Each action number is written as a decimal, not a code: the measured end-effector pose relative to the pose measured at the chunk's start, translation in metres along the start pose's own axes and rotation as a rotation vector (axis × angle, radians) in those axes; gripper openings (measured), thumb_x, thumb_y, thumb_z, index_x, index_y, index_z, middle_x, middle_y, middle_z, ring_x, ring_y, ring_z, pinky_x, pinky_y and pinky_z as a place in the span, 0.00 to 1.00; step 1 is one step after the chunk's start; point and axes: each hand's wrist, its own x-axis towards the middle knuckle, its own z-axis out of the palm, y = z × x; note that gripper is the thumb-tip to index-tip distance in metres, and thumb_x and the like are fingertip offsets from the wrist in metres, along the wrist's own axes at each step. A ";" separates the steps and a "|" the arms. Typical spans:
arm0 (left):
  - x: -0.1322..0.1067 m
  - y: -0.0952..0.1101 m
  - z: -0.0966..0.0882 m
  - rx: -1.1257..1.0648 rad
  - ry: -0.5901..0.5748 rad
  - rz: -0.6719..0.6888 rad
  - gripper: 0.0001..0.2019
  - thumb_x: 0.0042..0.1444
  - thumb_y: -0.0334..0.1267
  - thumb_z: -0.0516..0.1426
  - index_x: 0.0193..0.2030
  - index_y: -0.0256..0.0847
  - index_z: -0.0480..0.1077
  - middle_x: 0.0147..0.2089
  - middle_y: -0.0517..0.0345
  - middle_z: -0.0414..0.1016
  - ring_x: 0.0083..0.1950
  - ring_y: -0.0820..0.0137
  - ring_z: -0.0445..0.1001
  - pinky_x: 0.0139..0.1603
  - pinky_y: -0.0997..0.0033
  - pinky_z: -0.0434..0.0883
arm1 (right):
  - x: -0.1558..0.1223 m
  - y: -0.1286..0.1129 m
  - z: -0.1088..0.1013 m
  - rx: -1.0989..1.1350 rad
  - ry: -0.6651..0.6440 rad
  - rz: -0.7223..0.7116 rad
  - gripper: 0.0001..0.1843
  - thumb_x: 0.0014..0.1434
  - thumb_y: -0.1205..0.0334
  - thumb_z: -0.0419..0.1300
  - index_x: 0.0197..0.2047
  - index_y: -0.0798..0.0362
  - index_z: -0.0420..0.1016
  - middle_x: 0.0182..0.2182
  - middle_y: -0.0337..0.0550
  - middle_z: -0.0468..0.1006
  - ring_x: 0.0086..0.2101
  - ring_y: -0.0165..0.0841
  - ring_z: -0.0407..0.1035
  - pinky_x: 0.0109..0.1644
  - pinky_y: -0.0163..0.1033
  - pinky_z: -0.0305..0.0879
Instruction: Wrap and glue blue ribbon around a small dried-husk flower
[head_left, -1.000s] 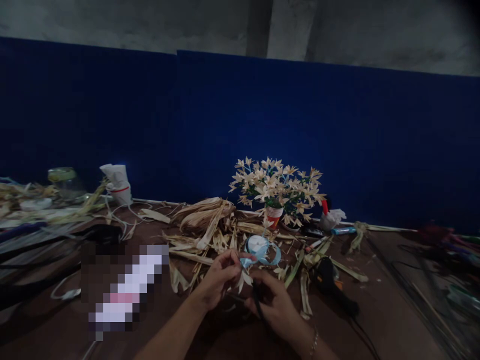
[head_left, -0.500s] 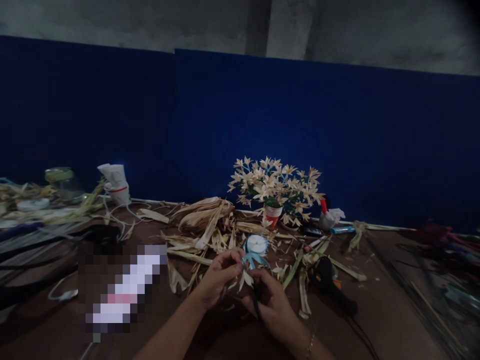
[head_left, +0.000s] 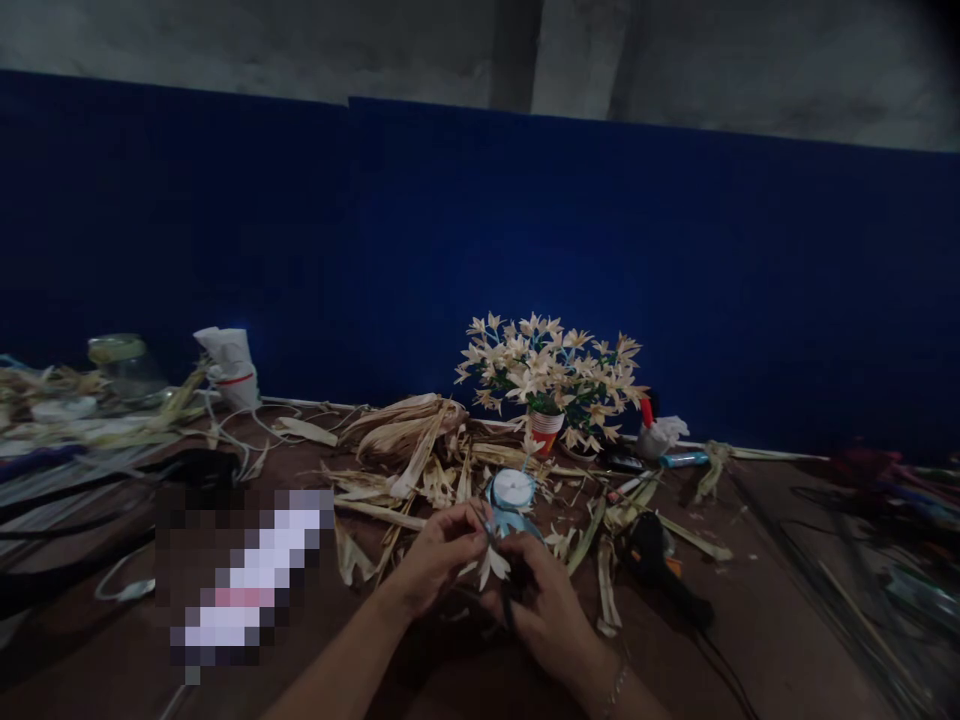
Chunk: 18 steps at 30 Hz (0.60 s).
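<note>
In front of me, my left hand [head_left: 442, 555] is closed in a pinch at the base of a pale corn-husk flower [head_left: 493, 567], whose petals hang downward. My right hand [head_left: 541, 598] has its fingers closed beside it, at a light blue ribbon [head_left: 514, 523]. A dark, slim object [head_left: 509, 603] juts from the right palm; its kind is not clear. Just beyond the fingertips lies a white roll [head_left: 514, 488] edged with blue ribbon. The flower's stem is mostly hidden by my fingers.
Dry corn husks [head_left: 409, 430] spread behind my hands. A red-and-white cup [head_left: 547, 432] holds a bunch of husk flowers [head_left: 536, 370]. To the right lies a black corded glue gun [head_left: 660, 570]; left stand a wrapped white bundle [head_left: 229, 365] and a clear jar [head_left: 124, 365].
My right fingers have moved slightly up and closer to the left fingertips, covering more of the ribbon. The flower's petals have turned a little and show more fully.
</note>
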 end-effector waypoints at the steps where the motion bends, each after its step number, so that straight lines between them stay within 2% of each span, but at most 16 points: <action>1: 0.000 0.000 0.000 0.003 -0.011 0.004 0.10 0.36 0.37 0.62 0.25 0.36 0.68 0.29 0.59 0.65 0.28 0.76 0.62 0.29 0.78 0.59 | 0.000 0.001 0.000 0.011 -0.007 0.004 0.15 0.46 0.60 0.59 0.39 0.52 0.66 0.33 0.41 0.69 0.33 0.32 0.64 0.36 0.33 0.61; 5: 0.000 0.000 -0.001 -0.011 -0.030 0.013 0.09 0.37 0.37 0.62 0.23 0.36 0.67 0.30 0.60 0.64 0.27 0.78 0.61 0.28 0.78 0.59 | 0.001 0.002 0.000 0.011 -0.020 0.006 0.14 0.46 0.59 0.59 0.38 0.52 0.66 0.32 0.41 0.69 0.32 0.32 0.64 0.35 0.33 0.61; 10: 0.000 -0.004 -0.003 -0.030 -0.051 -0.047 0.08 0.37 0.36 0.62 0.25 0.36 0.68 0.28 0.60 0.63 0.24 0.79 0.60 0.25 0.78 0.58 | 0.003 0.000 -0.002 0.031 -0.040 0.004 0.15 0.46 0.60 0.60 0.39 0.52 0.65 0.33 0.41 0.70 0.33 0.32 0.64 0.36 0.33 0.61; 14: 0.000 -0.004 -0.003 -0.043 -0.036 -0.016 0.08 0.36 0.34 0.63 0.23 0.35 0.68 0.31 0.59 0.64 0.25 0.79 0.60 0.25 0.79 0.58 | 0.003 0.000 -0.004 0.032 -0.053 0.010 0.15 0.47 0.62 0.59 0.39 0.52 0.65 0.34 0.41 0.70 0.34 0.32 0.64 0.37 0.33 0.61; 18: 0.000 -0.004 -0.002 -0.030 -0.048 -0.063 0.09 0.36 0.36 0.63 0.24 0.35 0.68 0.28 0.59 0.64 0.22 0.80 0.58 0.22 0.80 0.56 | 0.002 0.002 -0.003 0.059 -0.059 0.022 0.16 0.46 0.61 0.60 0.40 0.52 0.65 0.34 0.41 0.70 0.34 0.32 0.64 0.37 0.33 0.61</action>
